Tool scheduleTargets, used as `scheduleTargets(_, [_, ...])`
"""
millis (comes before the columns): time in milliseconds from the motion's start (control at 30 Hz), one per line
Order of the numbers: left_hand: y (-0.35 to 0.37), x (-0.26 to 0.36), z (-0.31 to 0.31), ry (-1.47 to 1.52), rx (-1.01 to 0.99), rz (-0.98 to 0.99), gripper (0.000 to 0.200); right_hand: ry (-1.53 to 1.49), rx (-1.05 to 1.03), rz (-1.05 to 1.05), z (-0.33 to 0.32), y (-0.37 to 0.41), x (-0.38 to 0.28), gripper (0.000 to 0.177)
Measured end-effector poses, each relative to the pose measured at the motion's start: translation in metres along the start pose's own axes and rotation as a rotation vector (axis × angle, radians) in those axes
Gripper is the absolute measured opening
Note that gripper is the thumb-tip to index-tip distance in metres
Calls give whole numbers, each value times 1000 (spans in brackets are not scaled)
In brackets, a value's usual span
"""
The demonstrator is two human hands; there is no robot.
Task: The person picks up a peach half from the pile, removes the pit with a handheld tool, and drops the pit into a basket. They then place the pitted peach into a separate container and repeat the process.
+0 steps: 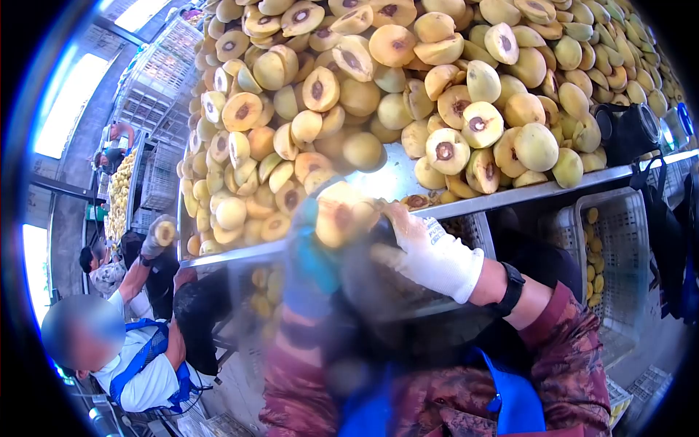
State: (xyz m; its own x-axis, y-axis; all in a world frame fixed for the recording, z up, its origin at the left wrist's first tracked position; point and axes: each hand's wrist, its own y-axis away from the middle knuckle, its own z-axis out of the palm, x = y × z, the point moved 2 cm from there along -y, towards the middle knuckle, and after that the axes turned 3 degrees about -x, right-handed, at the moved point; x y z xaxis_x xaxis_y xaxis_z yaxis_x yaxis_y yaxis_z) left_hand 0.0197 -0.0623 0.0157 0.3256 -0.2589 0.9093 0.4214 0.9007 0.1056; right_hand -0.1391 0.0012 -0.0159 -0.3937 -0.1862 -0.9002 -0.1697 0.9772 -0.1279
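My left hand (309, 244), in a teal and grey glove smeared by motion, is closed around a halved yellow peach (336, 218) at the table's near edge. The cut face shows a brownish middle. My right hand (433, 255) wears a white glove and a dark watch. Its thumb and fingers are bent together at the right side of that peach; what they grip, if anything, is blurred. Past both hands lies a large heap of halved peaches (357, 95), many with the pit or a red-brown hollow showing.
A metal table rim (502, 191) runs in front of me. Below right stands a white crate (619, 262) with peach pieces. At left a co-worker (145, 357) holds a peach half in a gloved hand (159, 237). Stacked crates (156, 80) stand beyond.
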Motion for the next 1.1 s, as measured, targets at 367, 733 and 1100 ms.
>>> scheduleTargets(367, [7,-23,23,-455,2,268,49,47,143,-10,13,1,9,39])
scheduleTargets(733, [0,-39,17,-132,30,240,51,-132,6,74,22,4,8,35])
scheduleTargets(1100, [-1,-31,12,-166,-147,51,53,-469,-302,431,11,17,-14,37])
